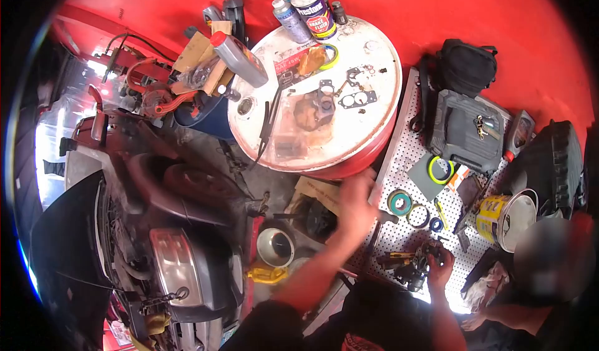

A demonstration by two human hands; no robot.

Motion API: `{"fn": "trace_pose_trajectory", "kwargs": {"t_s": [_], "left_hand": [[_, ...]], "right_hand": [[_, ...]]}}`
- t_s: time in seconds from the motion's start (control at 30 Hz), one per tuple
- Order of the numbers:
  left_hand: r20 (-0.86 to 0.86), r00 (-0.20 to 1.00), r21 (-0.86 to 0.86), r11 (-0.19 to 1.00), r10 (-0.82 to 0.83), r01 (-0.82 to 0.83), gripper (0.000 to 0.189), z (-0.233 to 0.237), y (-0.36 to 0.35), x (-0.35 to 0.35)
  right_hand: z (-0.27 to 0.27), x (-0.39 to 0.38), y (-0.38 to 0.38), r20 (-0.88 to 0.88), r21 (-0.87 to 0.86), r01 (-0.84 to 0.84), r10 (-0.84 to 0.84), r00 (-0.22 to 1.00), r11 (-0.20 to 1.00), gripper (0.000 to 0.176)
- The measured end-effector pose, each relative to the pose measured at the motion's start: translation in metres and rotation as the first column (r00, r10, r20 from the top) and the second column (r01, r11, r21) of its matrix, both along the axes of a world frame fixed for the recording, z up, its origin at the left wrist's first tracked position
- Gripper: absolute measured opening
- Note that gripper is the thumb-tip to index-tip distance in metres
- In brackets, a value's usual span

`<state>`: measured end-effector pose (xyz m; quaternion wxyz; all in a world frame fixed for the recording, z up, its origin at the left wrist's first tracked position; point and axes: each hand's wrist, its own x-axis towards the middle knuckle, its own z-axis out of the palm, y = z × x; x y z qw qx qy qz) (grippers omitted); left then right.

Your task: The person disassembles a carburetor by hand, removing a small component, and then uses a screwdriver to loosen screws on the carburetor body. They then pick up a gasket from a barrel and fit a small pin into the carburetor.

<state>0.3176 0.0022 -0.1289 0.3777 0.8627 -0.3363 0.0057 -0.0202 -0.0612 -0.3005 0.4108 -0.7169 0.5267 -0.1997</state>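
My right hand (440, 267) is closed around a dark metal carburetor (414, 271) on the perforated metal table (390, 238). Its fingers curl over the carburetor's right side and hide part of it. Smeared by motion, my left hand (357, 204) is by the table's left edge, just below the drum; its fingers cannot be made out. A dark piece (387, 216) lies close to its right. Beyond the carburetor are a green-and-black ring (400, 202), a blue ring (436, 224) and a thin yellow tool (442, 214).
A white-topped drum (374, 126) bears gaskets (357, 99), a brake fluid can (315, 15) and bottles. Black cases (468, 129) and a yellow bucket (499, 220) stand right. A co-worker's hand (475, 320) is at lower right. A vehicle front (187, 251) is left.
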Motion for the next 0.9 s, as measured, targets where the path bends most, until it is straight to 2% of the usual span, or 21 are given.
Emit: {"fn": "trace_pose_trajectory", "kwargs": {"t_s": [0.07, 0.1, 0.13, 0.17, 0.2, 0.23, 0.27, 0.3, 0.33, 0.37, 0.4, 0.43, 0.47, 0.57, 0.67, 0.77, 0.83, 0.9], "left_hand": [[0.234, 0.957, -0.055, 0.985, 0.172, -0.164, 0.022, 0.013, -0.003, 0.069], [0.297, 0.928, 0.017, 0.971, 0.223, -0.238, 0.02, 0.025, -0.003, 0.101], [0.308, 0.912, 0.017, 0.957, 0.27, -0.289, 0.014, 0.023, -0.005, 0.14], [0.334, 0.902, 0.106, 0.94, 0.273, -0.324, 0.01, 0.002, 0.0, 0.183], [0.418, 0.875, 0.114, 0.941, 0.245, -0.318, 0.011, 0.005, 0.0, 0.2], [0.355, 0.907, 0.31, 0.886, 0.229, -0.345, 0.017, -0.002, 0.002, 0.221], [0.438, 0.897, 0.449, 0.85, 0.06, -0.276, 0.022, -0.025, 0.01, 0.247], [0.501, 0.857, 0.564, 0.796, -0.119, -0.22, 0.027, -0.048, 0.017, 0.273], [0.292, 0.956, 0.577, 0.795, 0.015, -0.188, 0.032, -0.036, 0.007, 0.266], [0.351, 0.933, 0.589, 0.793, -0.076, -0.157, 0.034, -0.051, 0.013, 0.286], [0.375, 0.924, 0.609, 0.773, -0.083, -0.178, 0.033, -0.04, 0.009, 0.278], [0.293, 0.954, 0.597, 0.79, -0.053, -0.139, 0.027, -0.025, 0.004, 0.267], [0.261, 0.965, 0.552, 0.823, -0.015, -0.136, 0.024, -0.034, 0.007, 0.278], [0.188, 0.981, 0.62, 0.769, 0.044, -0.153, 0.027, -0.021, -0.002, 0.265], [0.274, 0.959, 0.495, 0.843, 0.079, -0.211, 0.026, -0.006, -0.001, 0.253], [0.242, 0.95, 0.172, 0.955, 0.199, -0.243, 0.018, 0.032, 0.005, 0.213], [0.164, 0.973, 0.007, 0.987, 0.159, -0.163, 0.01, 0.041, 0.007, 0.169], [-0.061, 0.996, -0.048, 0.996, 0.072, -0.075, 0.007, 0.049, -0.003, 0.087]], "right_hand": [[-0.001, 0.001, -0.001, -0.046, -0.027, -0.025, 0.024, 0.999, 0.999, 0.036], [0.004, 0.003, -0.003, -0.072, -0.041, -0.037, 0.034, 0.997, 0.998, 0.036], [0.009, 0.004, -0.005, -0.051, -0.017, -0.061, 0.06, 0.997, 0.998, 0.035], [0.005, 0.003, -0.004, -0.013, -0.004, -0.029, 0.029, 1.0, 1.0, 0.034], [-0.002, 0.002, -0.003, 0.011, 0.019, -0.008, 0.007, 1.0, 1.0, 0.036], [-0.023, -0.005, -0.003, -0.019, -0.072, -0.04, 0.038, 0.999, 0.997, 0.039], [-0.009, 0.003, -0.003, 0.009, 0.017, -0.031, 0.031, 0.999, 0.999, 0.042], [-0.014, 0.005, 0.002, -0.005, 0.052, 0.066, -0.066, 0.998, 0.996, 0.042], [0.007, 0.015, 0.002, -0.014, 0.082, 0.098, -0.097, 0.995, 0.992, 0.044], [0.01, 0.017, 0.0, -0.099, -0.019, 0.032, -0.034, 0.995, 0.999, 0.043], [0.016, 0.017, 0.001, -0.143, -0.001, 0.065, -0.065, 0.988, 0.998, 0.043], [0.02, 0.019, 0.001, -0.17, 0.014, 0.088, -0.084, 0.982, 0.996, 0.043], [0.023, 0.017, 0.001, -0.17, 0.033, 0.076, -0.069, 0.983, 0.997, 0.043], [0.026, 0.018, 0.002, -0.151, 0.029, 0.086, -0.081, 0.985, 0.996, 0.042], [0.025, 0.019, 0.0, -0.203, 0.02, 0.085, -0.079, 0.976, 0.996, 0.043], [0.027, 0.018, 0.001, -0.175, -0.009, 0.068, -0.069, 0.982, 0.998, 0.042], [0.027, 0.018, 0.001, -0.187, 0.005, 0.075, -0.072, 0.98, 0.997, 0.043], [0.025, 0.019, 0.0, -0.194, 0.009, 0.074, -0.071, 0.978, 0.997, 0.044]]}}
